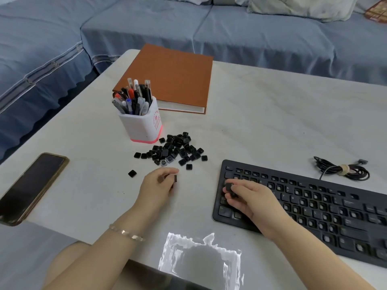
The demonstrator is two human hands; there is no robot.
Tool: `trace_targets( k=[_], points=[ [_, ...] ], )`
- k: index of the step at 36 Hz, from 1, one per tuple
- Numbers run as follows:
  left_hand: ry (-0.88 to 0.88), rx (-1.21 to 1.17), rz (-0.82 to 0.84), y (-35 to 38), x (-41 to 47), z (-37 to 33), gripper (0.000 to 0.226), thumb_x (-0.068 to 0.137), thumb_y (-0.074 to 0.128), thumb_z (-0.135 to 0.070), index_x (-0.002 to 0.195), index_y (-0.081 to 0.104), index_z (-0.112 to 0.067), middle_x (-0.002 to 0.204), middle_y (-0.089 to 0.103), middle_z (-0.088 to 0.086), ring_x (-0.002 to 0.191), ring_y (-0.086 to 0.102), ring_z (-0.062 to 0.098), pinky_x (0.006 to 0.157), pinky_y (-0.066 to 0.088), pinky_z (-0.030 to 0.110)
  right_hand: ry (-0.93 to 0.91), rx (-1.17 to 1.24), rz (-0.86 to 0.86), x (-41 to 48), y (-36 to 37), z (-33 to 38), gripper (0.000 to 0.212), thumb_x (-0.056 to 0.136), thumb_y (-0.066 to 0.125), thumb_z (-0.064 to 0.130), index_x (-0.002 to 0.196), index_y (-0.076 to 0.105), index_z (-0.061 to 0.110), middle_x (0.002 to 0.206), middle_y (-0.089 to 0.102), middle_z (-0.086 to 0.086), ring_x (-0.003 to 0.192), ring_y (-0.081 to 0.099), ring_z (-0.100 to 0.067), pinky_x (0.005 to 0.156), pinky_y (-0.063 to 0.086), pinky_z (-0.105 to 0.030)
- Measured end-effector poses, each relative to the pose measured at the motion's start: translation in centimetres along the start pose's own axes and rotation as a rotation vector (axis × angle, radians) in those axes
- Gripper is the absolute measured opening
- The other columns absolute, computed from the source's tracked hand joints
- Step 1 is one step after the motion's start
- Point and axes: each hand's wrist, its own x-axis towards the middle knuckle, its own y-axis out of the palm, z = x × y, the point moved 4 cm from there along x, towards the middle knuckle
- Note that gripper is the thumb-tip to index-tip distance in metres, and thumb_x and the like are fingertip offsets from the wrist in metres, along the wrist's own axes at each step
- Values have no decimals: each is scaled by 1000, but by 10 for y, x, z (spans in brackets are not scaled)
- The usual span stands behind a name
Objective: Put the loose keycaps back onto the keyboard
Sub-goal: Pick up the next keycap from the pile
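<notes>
Phone (31, 185) with a dark screen lies at the left edge of the table (261, 122). Further right, a white pen holder (142, 124) full of pens stands in front of an orange book (173, 78). Just beside the holder, on its right and nearer side, the loose keycaps (176, 149) lie in a black pile on the table. One single keycap (132, 173) lies apart from the pile, to the left.

The left hand (157, 185), with a bracelet (125, 233) on the wrist, rests on the table near the pile. Its fingers are curled and pinch a black keycap (175, 178), which stands on its edge. Whether more caps are inside this hand, I cannot tell.

The right hand (251, 199) is over the left end of the keyboard (335, 216). It pinches a second keycap (228, 187) between thumb and fingertips, close to the upper rows. Many places on the keyboard show open sockets.

Behind the keyboard, at the far right, a black cable (343, 169) lies coiled and tied.
</notes>
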Motion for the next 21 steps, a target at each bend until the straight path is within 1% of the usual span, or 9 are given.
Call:
trace_targets(
  k=[2,4,6,8,10,14,17,19,21],
  points=[
    [-240,-440,71,12,-6,-2,23,95,41,1,99,62,-4,70,51,3,59,44,11,51,41,16,33,69,4,-1,-4,1,19,92,46,-3,92,64,2,76,64,-12,60,59,-13,54,52,-17],
    [-418,-774,100,22,-12,-6,23,96,35,2,95,57,-4,70,47,5,54,41,10,42,35,13,49,102,8,-2,-8,1,20,93,45,-2,91,65,2,73,64,-11,58,60,-12,53,52,-18],
    [-538,-974,121,28,-17,-6,23,94,33,-1,91,55,-5,67,47,7,49,42,9,39,33,14,48,104,13,-2,-12,3,21,93,45,0,92,66,3,72,65,-9,57,62,-10,53,53,-18],
    [-621,-1088,165,34,-22,-4,22,93,33,-6,86,53,-5,64,50,7,46,44,10,40,33,13,30,92,17,-3,-15,4,20,93,46,1,95,65,5,73,65,-9,57,62,-9,55,53,-18],
    [-655,-1109,199,38,-26,-4,21,91,34,-11,83,52,-6,65,50,7,47,44,10,40,33,13,1,71,23,-6,-19,5,19,93,48,2,98,64,8,76,65,-9,59,63,-8,58,53,-18],
    [-628,-1000,238,50,-34,-10,19,95,40,-11,85,54,-5,67,50,6,47,44,8,38,33,13,-82,61,37,-15,-27,11,18,92,52,3,96,66,12,76,69,-8,64,66,-9,61,53,-16],
    [-539,-839,288,59,-42,-19,19,94,40,0,94,60,1,66,58,8,47,48,8,39,35,13,-149,53,63,-24,-33,17,17,89,54,3,96,67,13,75,72,-4,72,69,-11,65,53,-14],
    [-459,-713,327,65,-48,-27,22,93,40,6,94,62,3,65,62,8,49,50,8,41,36,13,-195,60,80,-30,-36,20,19,87,56,1,97,67,12,72,70,-1,78,70,-14,68,54,-15],
    [-381,-585,373,71,-55,-34,25,92,40,7,91,64,3,63,59,6,49,48,8,41,35,15,-246,46,94,-35,-38,24,23,84,58,-3,99,66,11,68,65,2,81,70,-17,70,54,-17]
  ],
)
